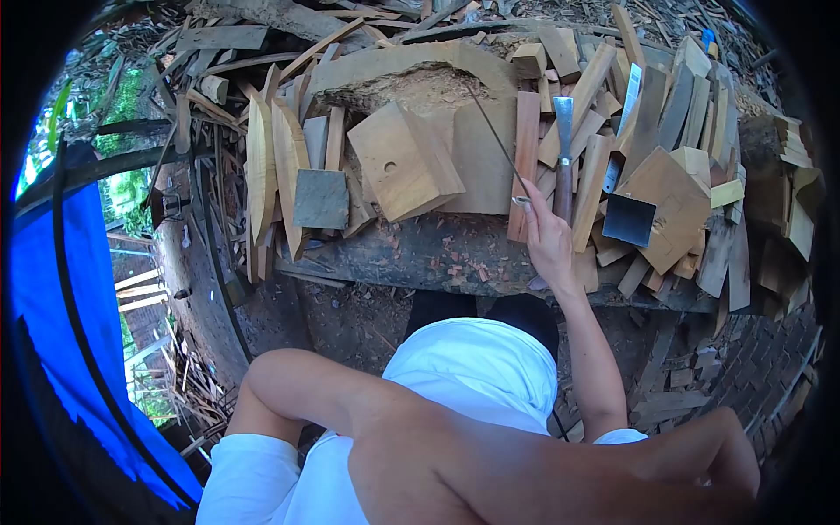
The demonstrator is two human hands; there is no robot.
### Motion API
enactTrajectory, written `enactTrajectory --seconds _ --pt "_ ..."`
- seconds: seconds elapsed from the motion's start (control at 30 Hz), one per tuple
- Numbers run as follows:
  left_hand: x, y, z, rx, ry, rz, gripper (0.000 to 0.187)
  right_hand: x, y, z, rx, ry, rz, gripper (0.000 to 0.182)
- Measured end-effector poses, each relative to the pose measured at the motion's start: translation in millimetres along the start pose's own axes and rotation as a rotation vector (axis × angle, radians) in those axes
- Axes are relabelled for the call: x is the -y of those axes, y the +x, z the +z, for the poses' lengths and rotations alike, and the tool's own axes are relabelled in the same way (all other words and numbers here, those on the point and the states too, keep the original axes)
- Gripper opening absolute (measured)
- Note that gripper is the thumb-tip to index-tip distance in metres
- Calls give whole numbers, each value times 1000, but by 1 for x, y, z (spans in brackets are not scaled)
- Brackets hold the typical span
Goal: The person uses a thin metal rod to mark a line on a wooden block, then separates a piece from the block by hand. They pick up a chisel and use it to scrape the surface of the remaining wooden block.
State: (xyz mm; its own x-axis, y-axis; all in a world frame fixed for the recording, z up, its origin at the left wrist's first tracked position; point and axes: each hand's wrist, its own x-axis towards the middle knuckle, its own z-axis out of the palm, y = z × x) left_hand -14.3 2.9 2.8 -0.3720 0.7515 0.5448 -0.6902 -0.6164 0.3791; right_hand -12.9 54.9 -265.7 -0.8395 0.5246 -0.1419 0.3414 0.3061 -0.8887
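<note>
My right hand (549, 241) is closed around the lower end of a thin, dark rod (497, 136), which points up and to the left over the wood. Its exact kind does not show. Just right of that hand, a chisel (564, 157) with a broad metal blade leans on the wood pieces. My left arm crosses close in front of the camera, and my left hand (731, 451) is bent at the lower right, its fingers mostly hidden. Left of the rod lies a light wooden block (407, 162) with a small round hole, against a larger hollowed wooden piece (486, 157).
A dark square block (320, 199) sits left of the holed block. At the right are a metal ruler (630, 96), a dark square-faced piece (629, 220) and several wood offcuts (691, 114). A heavy beam (385, 254) runs along the front. Blue sheeting (66, 297) hangs at the left.
</note>
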Motion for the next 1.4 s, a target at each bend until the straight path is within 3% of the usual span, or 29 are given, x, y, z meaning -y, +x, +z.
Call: enactTrajectory --seconds 0.07,0.17,0.33,0.53,0.77,1.0,1.03,1.07,1.1,1.13,1.17,1.2,1.27,1.3,1.37,1.4 --pt "-1 8 2 -45 -19 -45 87 0 -1 -6 -38 -18 -20 39" --pt "-18 7 8 -110 -27 -115 82 1 0 -10 82 -78 92 39" --pt "-26 13 7 -269 12 -221 74 0 -2 -2 -9 2 -19 39" --pt "-47 22 5 -419 20 -361 64 2 -6 -8 49 -33 54 39" --pt "-65 26 18 -593 66 -511 54 -2 -15 -2 -27 7 -47 39" --pt "-75 27 42 -739 152 -723 45 16 -16 -13 79 52 95 38" --pt "-61 -12 -5 -182 299 -588 30 16 -20 -11 70 109 104 38" --pt "-60 5 -38 6 342 -358 30 15 -21 -9 47 106 140 37" --pt "-77 -2 -47 -222 558 -597 38 14 -23 -5 26 114 161 37" --pt "-86 -7 -63 -332 726 -656 36 13 -25 -1 -17 175 104 36" --pt "-94 -16 -81 -459 896 -645 33 14 -25 3 -66 234 48 36" --pt "-101 -22 -99 -648 1115 -658 34 27 -24 -8 72 240 205 36" --pt "-117 -37 -135 -878 1321 -535 32 24 -30 2 27 281 179 36" --pt "-118 -40 -138 -858 1323 -549 32 22 -30 7 6 312 127 37" --pt "-116 -37 -115 -531 1112 -513 31 22 -32 11 15 330 132 38" --pt "-106 -28 -94 -364 850 -614 28 21 -33 12 23 346 141 37"
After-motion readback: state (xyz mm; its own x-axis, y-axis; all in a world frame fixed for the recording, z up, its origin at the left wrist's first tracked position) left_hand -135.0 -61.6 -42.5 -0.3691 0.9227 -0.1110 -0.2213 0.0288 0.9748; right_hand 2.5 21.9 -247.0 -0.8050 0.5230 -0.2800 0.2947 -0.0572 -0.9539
